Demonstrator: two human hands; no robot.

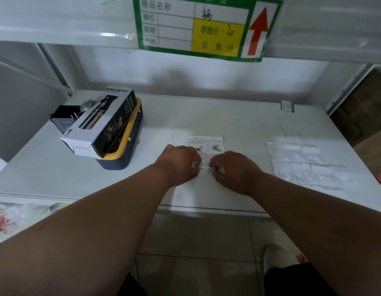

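- Head view: the left hand (181, 165) and the right hand (234, 171) meet close together over the white bench (238, 116). Their fingers are curled, and each pinches one side of a small clear bag (205, 168) holding tiny metal parts. The bag sits between the two hands, touching both.
- Just beyond the fingertips, a second clear bag (206, 144) with two small metal pieces lies flat on the bench.
- Well to the left of the left hand, a spray bottle box (99, 122) rests on a yellow-rimmed container (121, 161). To the right of the right hand lies a spread of flat white packets (303, 163).
- The step looks like working the bag's mouth; whether to open or seal it cannot be told.
- To do it well, both pinches should sit near the mouth and move evenly, with the bag low over the bench so no part scatters toward the second bag.
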